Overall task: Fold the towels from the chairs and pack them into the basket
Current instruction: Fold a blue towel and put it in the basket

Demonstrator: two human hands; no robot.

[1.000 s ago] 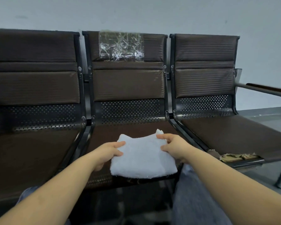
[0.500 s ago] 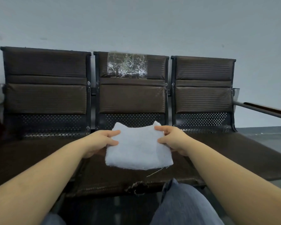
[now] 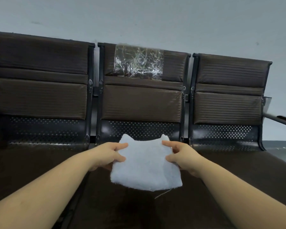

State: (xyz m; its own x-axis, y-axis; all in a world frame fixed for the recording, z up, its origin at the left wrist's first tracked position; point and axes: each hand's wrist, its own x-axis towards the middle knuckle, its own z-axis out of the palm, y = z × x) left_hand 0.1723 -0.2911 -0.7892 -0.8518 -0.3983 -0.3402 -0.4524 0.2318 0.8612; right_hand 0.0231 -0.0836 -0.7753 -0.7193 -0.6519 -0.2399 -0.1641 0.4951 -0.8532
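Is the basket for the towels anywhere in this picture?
No, only the row of chairs against the wall shows, with the left hand and right hand holding a folded towel.

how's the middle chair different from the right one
The middle chair has a crinkled clear plastic patch taped on its backrest; the right chair has a bare backrest. The right chair has an armrest at its outer side; the middle chair has none. Both share dark padded backs above perforated metal.
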